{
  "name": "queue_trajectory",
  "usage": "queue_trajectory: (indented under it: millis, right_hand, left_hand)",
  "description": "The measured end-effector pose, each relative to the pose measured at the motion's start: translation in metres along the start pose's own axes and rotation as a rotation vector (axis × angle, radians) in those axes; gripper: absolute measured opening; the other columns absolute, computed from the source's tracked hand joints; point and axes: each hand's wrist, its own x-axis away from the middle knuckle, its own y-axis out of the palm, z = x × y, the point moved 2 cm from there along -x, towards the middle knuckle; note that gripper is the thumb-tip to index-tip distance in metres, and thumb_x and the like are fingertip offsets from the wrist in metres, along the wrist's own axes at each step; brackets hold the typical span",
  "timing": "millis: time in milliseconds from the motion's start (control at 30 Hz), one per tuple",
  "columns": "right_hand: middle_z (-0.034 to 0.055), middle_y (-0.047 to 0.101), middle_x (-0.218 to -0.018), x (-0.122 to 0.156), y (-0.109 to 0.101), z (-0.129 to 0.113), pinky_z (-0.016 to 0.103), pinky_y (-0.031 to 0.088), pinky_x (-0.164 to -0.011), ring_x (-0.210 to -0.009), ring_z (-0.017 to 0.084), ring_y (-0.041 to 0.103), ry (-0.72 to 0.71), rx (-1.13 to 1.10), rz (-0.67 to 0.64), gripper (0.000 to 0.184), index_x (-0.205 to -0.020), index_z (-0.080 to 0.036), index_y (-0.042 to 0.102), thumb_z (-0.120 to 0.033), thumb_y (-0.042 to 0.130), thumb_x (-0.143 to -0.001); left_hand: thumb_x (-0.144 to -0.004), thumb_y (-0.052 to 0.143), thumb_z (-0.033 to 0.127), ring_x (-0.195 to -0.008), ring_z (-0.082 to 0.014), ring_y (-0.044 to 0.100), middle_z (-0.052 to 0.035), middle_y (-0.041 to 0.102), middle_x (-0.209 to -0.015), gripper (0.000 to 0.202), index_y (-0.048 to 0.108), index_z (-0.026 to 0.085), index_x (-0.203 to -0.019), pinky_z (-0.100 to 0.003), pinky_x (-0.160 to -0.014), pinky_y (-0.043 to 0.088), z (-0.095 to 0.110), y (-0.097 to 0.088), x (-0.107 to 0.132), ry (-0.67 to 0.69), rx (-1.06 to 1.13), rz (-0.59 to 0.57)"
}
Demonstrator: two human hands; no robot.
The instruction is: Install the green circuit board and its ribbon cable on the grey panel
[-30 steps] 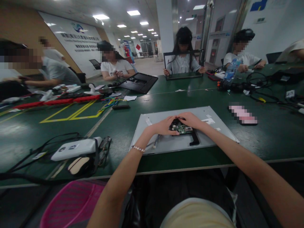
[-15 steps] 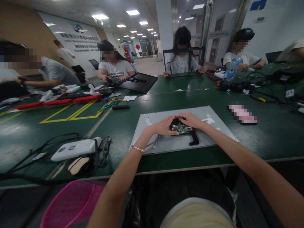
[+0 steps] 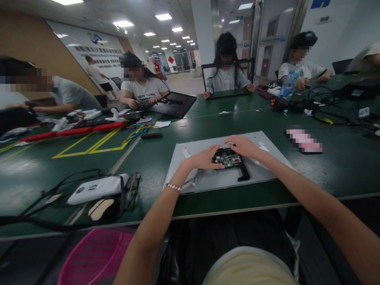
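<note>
A green circuit board in a black frame lies on a flat grey metal panel. My left hand is closed around the board's left end, thumb along the near edge and fingers along the far edge. Over the far right corner is my right hand, fingers apart and curved, with fingertips at or just above the black frame. A black bracket arm sticks out from the frame towards me. Thin cables lie beside my left wrist.
A white box, a beige-topped mouse and black cords lie left. A pink phone is at right, beyond it a water bottle. Below the table edge is a pink basket. Several people sit around, one holding a black frame.
My right hand has moved slightly up and right off the board, uncovering more of it. My left hand keeps its place at the board's left end.
</note>
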Motion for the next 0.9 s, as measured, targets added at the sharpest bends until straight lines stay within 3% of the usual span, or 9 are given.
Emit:
queue_trajectory:
  millis: [133, 300, 433, 533, 700, 900]
  right_hand:
    - [0.0081, 0.067, -0.111, 0.015, -0.038, 0.025, 0.037, 0.043, -0.096, -0.106, 0.022, 0.060, 0.135, 0.142, 0.021, 0.029, -0.108, -0.018, 0.067, -0.021, 0.045, -0.089]
    - [0.0094, 0.068, -0.109, 0.037, -0.072, 0.085, 0.035, 0.044, -0.094, -0.104, 0.024, 0.060, 0.327, 0.308, -0.060, 0.032, -0.106, -0.016, 0.069, -0.025, 0.046, -0.085]
    - [0.0076, 0.071, -0.100, 0.050, -0.075, 0.114, 0.033, 0.048, -0.083, -0.092, 0.025, 0.065, 0.463, 0.254, -0.306, 0.032, -0.100, -0.019, 0.072, -0.035, 0.052, -0.081]
    - [0.0055, 0.071, -0.101, 0.053, -0.073, 0.113, 0.033, 0.049, -0.082, -0.093, 0.024, 0.065, 0.459, 0.156, -0.430, 0.031, -0.097, -0.022, 0.072, -0.039, 0.054, -0.080]
    - [0.0043, 0.070, -0.105, 0.051, -0.076, 0.091, 0.033, 0.049, -0.082, -0.095, 0.025, 0.064, 0.437, 0.035, -0.545, 0.034, -0.099, -0.023, 0.071, -0.043, 0.060, -0.075]
    - [0.0060, 0.070, -0.103, 0.050, -0.079, 0.073, 0.033, 0.048, -0.081, -0.093, 0.025, 0.064, 0.443, 0.024, -0.599, 0.035, -0.099, -0.021, 0.070, -0.039, 0.064, -0.070]
  left_hand:
    - [-0.075, 0.048, 0.074, -0.142, -0.0300, 0.019, -0.0164, 0.016, -0.155, 0.105, 0.008, 0.012, -0.149, -0.036, -0.114, 0.020, -0.001, 0.001, 0.001, -0.021, -0.035, -0.024]
    - [-0.076, 0.046, 0.075, -0.142, -0.0281, 0.020, -0.0158, 0.015, -0.156, 0.104, 0.008, 0.012, -0.149, -0.033, -0.114, 0.020, -0.003, 0.002, 0.000, -0.003, -0.055, -0.022]
    - [-0.077, 0.044, 0.076, -0.141, -0.0283, 0.020, -0.0163, 0.014, -0.156, 0.103, 0.009, 0.012, -0.149, -0.032, -0.113, 0.020, -0.004, 0.003, 0.000, -0.010, -0.072, -0.038]
    - [-0.076, 0.042, 0.077, -0.141, -0.0288, 0.020, -0.0157, 0.013, -0.156, 0.102, 0.009, 0.013, -0.149, -0.033, -0.113, 0.021, -0.003, 0.003, 0.000, -0.013, -0.077, -0.046]
    - [-0.076, 0.043, 0.077, -0.141, -0.0289, 0.022, -0.0154, 0.015, -0.155, 0.101, 0.010, 0.015, -0.149, -0.033, -0.112, 0.023, -0.003, 0.003, 0.000, -0.003, -0.064, -0.039]
    - [-0.076, 0.044, 0.076, -0.140, -0.0301, 0.023, -0.0156, 0.013, -0.156, 0.101, 0.011, 0.015, -0.149, -0.034, -0.112, 0.022, -0.003, 0.003, -0.001, -0.022, -0.049, -0.039]
